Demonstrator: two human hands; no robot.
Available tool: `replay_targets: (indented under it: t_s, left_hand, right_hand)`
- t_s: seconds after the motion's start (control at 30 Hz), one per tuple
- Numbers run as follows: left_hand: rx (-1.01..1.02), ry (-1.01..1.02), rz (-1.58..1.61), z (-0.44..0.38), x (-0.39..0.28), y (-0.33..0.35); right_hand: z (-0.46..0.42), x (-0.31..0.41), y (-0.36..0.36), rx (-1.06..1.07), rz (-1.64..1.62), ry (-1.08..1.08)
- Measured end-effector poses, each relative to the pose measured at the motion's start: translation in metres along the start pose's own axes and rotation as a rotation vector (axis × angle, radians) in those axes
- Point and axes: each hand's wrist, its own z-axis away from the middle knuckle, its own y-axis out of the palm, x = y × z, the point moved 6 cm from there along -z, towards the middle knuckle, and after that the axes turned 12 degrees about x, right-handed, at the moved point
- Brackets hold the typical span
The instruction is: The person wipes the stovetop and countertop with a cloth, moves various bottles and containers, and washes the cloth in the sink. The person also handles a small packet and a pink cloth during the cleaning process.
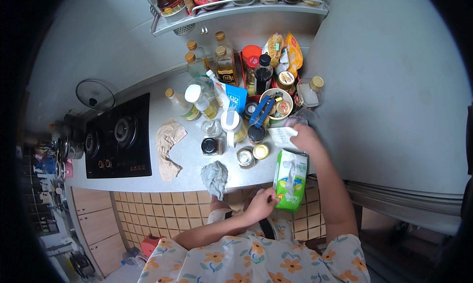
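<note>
My right hand grips the right end of a white paper piece that bears writing, at the back right of the counter. Below it, a green and white soft pack of tissues extends over the counter's front edge, a loose white sheet along its top. My left hand is curled at the pack's lower left edge, its fingertips pinching there. Left of the paper stand a black-lidded jar, a small gold-lidded jar and a glass jar with a silvery lid.
A grey rag hangs over the counter edge; a beige cloth lies beside the black gas hob. Oil bottles, a white-lidded pitcher and a tub with blue-handled tongs crowd the back. A large grey panel bounds the right.
</note>
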Motion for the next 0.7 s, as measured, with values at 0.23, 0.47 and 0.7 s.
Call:
replay_targets:
  t_s: [0.23,0.47,0.7]
  left_hand:
    - [-0.171,0.068,0.022,-0.021,-0.018,-0.004]
    - [-0.321,0.149,0.004,-0.061,0.006,0.000]
    - [-0.365,0.035,0.047,-0.044,0.014,-0.001]
  right_hand:
    - [0.031,0.027,-0.054,-0.458,0.115,-0.035]
    - [0.036,0.012,-0.048,-0.558,-0.021,-0.222]
    - [0.077,-0.018,-0.033,-0.790,-0.449,-0.314]
